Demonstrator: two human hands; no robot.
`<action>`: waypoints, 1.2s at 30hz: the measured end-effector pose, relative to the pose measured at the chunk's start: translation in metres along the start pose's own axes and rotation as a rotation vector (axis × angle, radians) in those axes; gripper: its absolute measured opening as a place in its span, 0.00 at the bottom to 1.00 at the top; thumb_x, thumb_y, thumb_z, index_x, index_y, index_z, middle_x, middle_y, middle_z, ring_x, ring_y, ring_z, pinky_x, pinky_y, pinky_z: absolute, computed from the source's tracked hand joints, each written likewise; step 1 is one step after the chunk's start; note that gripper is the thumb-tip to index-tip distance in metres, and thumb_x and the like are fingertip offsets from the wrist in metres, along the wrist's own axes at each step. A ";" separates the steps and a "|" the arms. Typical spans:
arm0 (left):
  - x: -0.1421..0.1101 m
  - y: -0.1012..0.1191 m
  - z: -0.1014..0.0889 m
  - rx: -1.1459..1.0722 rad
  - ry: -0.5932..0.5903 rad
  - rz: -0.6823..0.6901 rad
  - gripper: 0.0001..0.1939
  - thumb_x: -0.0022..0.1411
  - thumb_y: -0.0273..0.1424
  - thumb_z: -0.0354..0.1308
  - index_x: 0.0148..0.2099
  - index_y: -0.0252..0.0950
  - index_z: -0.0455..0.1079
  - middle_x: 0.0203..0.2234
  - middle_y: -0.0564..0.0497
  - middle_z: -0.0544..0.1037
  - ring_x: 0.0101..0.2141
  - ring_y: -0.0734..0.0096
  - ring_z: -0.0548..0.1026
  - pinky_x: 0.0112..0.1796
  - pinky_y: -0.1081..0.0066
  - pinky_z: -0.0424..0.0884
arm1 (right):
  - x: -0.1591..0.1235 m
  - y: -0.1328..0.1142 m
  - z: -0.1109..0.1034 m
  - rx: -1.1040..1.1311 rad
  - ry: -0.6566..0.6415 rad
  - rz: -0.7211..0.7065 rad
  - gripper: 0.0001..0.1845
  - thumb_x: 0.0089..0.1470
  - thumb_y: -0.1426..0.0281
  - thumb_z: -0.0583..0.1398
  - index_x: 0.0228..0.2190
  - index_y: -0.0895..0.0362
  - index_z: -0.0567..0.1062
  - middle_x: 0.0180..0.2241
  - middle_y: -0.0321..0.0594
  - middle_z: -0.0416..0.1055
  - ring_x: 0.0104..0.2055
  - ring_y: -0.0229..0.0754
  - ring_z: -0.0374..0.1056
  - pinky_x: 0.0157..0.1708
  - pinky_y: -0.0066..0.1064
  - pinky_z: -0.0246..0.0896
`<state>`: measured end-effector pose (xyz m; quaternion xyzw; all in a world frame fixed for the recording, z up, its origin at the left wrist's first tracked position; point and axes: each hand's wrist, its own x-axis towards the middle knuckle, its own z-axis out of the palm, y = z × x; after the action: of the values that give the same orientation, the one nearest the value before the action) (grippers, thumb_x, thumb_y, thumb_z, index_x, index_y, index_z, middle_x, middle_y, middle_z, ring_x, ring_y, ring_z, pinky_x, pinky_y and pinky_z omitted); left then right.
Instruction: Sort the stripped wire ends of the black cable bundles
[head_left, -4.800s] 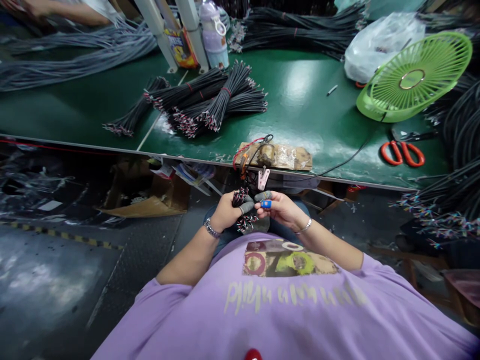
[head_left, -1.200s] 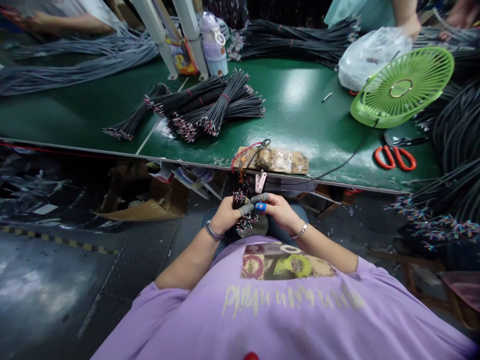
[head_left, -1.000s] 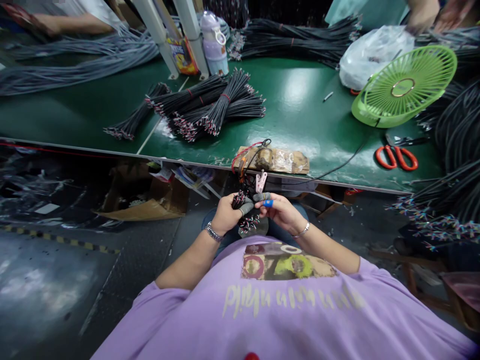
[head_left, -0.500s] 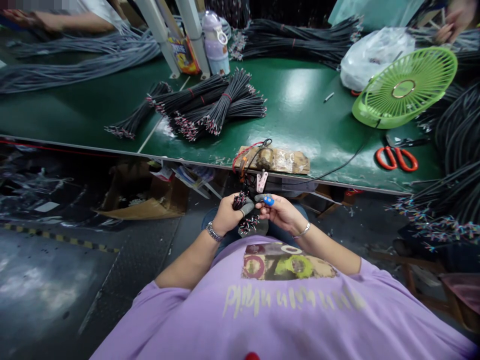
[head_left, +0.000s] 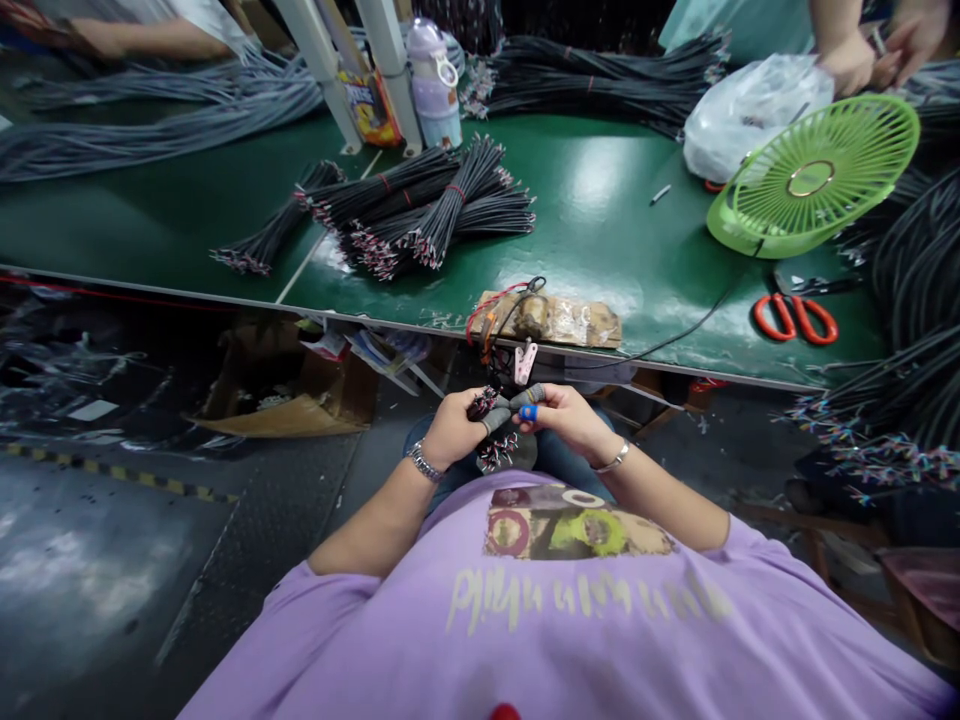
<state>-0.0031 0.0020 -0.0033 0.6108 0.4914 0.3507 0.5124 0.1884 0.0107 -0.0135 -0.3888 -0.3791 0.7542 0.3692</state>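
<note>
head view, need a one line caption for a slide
Left hand holding a cable bundle, right hand close beside it, at a green workbench bearing tied black cables.

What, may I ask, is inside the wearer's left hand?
A wire bunch with reddish and whitish tips shows above the grey-covered thumb of the left hand; more wire tips show below. The hand covers what lies between, so whether they form one bunch is hidden.

"What carries everything?"
"A long, glossy green workbench (head_left: 607,235)."
"What's on it?"
"Bundles of thin black cables with red-and-white wire ends (head_left: 450,200), a round lime-green plastic fan (head_left: 811,178), red-handled metal scissors (head_left: 799,312), a lilac plastic bottle (head_left: 435,90), and a flat brown slab (head_left: 574,322) at the near edge."
</note>
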 end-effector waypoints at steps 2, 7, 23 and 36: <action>0.000 -0.001 -0.002 0.043 -0.023 0.020 0.10 0.50 0.32 0.64 0.35 0.31 0.74 0.27 0.49 0.78 0.28 0.70 0.74 0.32 0.72 0.70 | 0.002 0.001 -0.002 0.051 -0.042 0.089 0.12 0.37 0.69 0.69 0.26 0.61 0.74 0.23 0.39 0.76 0.21 0.33 0.70 0.23 0.23 0.67; 0.001 0.007 -0.005 -0.042 -0.065 0.034 0.11 0.49 0.34 0.65 0.32 0.30 0.74 0.26 0.49 0.78 0.27 0.72 0.73 0.32 0.72 0.70 | 0.009 0.007 -0.003 0.201 -0.067 0.198 0.11 0.43 0.67 0.67 0.26 0.60 0.71 0.22 0.38 0.75 0.19 0.34 0.68 0.21 0.25 0.68; 0.020 0.024 -0.006 -0.406 0.081 -0.049 0.15 0.40 0.36 0.70 0.28 0.31 0.74 0.21 0.52 0.75 0.22 0.76 0.69 0.28 0.73 0.67 | 0.040 -0.015 0.012 0.491 0.081 0.112 0.20 0.54 0.52 0.57 0.30 0.57 0.73 0.27 0.36 0.75 0.26 0.33 0.69 0.28 0.26 0.67; 0.017 0.018 -0.003 -0.344 0.047 -0.048 0.13 0.44 0.36 0.68 0.28 0.31 0.73 0.20 0.53 0.74 0.23 0.75 0.69 0.28 0.74 0.66 | 0.035 -0.011 0.012 0.525 0.031 0.100 0.26 0.59 0.50 0.48 0.31 0.58 0.72 0.28 0.39 0.75 0.25 0.33 0.69 0.26 0.26 0.67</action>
<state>0.0035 0.0192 0.0139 0.4938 0.4504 0.4312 0.6061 0.1662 0.0423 -0.0101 -0.3092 -0.1450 0.8381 0.4254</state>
